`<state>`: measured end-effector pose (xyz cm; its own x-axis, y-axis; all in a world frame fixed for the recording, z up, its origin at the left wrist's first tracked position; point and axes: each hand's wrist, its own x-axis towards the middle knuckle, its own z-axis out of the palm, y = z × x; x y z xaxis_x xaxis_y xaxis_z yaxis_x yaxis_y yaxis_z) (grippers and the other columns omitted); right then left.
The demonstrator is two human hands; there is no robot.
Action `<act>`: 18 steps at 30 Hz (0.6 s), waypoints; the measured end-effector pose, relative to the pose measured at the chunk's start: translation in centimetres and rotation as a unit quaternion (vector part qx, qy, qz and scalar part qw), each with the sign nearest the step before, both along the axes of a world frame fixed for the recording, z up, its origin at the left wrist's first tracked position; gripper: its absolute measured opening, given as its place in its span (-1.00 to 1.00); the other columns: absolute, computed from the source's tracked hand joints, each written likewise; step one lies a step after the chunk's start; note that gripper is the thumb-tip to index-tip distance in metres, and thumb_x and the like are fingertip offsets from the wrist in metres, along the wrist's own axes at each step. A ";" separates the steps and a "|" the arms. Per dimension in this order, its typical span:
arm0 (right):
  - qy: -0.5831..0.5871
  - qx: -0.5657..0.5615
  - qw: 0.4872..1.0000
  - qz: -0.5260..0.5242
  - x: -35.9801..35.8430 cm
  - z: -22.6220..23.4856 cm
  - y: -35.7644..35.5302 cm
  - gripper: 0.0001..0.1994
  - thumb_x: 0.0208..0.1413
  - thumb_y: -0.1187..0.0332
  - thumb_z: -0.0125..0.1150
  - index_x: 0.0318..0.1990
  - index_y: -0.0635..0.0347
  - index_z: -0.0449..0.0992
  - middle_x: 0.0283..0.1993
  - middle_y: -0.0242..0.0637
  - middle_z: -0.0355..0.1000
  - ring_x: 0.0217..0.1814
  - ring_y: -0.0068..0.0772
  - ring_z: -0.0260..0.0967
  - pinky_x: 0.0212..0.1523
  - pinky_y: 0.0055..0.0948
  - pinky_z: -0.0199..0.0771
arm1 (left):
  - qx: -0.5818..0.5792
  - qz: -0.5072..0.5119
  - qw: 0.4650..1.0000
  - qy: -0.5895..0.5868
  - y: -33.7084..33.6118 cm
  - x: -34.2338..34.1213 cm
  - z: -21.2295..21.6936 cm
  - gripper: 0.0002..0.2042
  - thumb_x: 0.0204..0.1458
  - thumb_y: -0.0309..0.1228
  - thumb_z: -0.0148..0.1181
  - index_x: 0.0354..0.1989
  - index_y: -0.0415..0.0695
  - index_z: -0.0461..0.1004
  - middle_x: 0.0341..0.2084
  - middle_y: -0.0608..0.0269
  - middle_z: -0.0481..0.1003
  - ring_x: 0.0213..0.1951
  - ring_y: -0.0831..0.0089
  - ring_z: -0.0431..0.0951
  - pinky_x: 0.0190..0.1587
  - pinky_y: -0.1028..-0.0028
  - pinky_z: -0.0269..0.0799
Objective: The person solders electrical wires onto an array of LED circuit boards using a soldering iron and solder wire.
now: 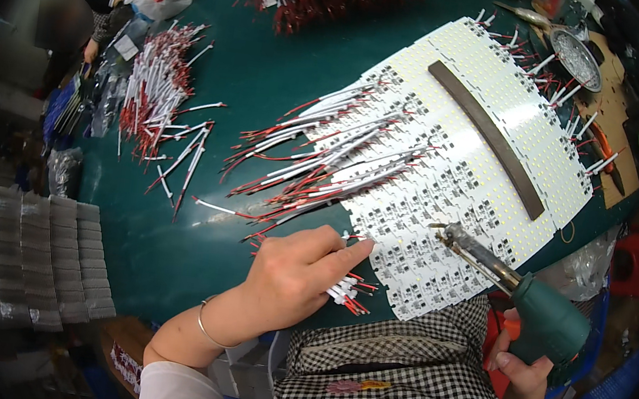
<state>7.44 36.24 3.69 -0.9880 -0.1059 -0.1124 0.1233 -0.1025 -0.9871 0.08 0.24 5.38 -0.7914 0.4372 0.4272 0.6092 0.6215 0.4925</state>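
My right grip [523, 371] is closed round the gun [556, 320], whose long nose slants up-left over the boards [424, 270]. My left grip [296, 273], just beside the boards' left edge, curls over wires [347, 289]; I can't tell how tightly.

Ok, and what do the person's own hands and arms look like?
Both hands are gloveless. The left hand has a thin, silvery bracelet at its wrist and a plain white sleeve higher up; near the right hand, some white sleeve shows too.
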 end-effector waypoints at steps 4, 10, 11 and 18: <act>0.008 0.037 0.991 0.125 0.6 -0.9 2.3 -0.33 -0.10 0.58 0.30 0.23 0.55 0.22 -0.17 -0.02 0.46 -0.53 -0.35 0.43 -0.58 -0.43 0.53 | -0.055 0.003 0.996 -0.066 0.7 -0.1 -1.5 -0.46 -0.39 -0.68 0.31 -0.06 -0.14 0.65 -0.46 0.17 0.54 -0.48 0.34 0.58 -0.51 0.43 0.47; -0.009 0.109 0.978 0.178 0.5 -0.6 1.9 -0.33 -0.08 0.57 0.34 0.26 0.45 0.27 -0.43 -0.17 0.43 -0.52 -0.39 0.42 -0.53 -0.45 0.50 | -0.009 0.057 0.998 -0.031 0.4 -0.6 -3.0 -0.46 -0.44 -0.77 0.25 -0.11 -0.19 0.64 -0.47 0.14 0.55 -0.48 0.31 0.59 -0.50 0.46 0.47; -0.019 0.111 0.978 0.174 0.4 -0.5 1.7 -0.34 -0.07 0.57 0.33 0.26 0.44 0.27 -0.43 -0.17 0.42 -0.52 -0.40 0.41 -0.52 -0.45 0.51 | -0.009 0.059 0.998 -0.034 0.3 -0.7 -3.2 -0.46 -0.44 -0.77 0.25 -0.11 -0.19 0.64 -0.47 0.14 0.55 -0.48 0.31 0.59 -0.50 0.46 0.47; 0.040 0.169 0.954 0.242 -1.8 0.0 -0.6 -0.38 0.00 0.57 0.30 0.27 0.40 0.27 -0.43 -0.19 0.41 -0.52 -0.41 0.39 -0.46 -0.43 0.51 | 0.009 0.046 0.998 -0.049 -0.1 -1.1 -4.5 -0.45 -0.45 -0.79 0.25 -0.11 -0.21 0.63 -0.46 0.16 0.55 -0.46 0.33 0.60 -0.46 0.46 0.50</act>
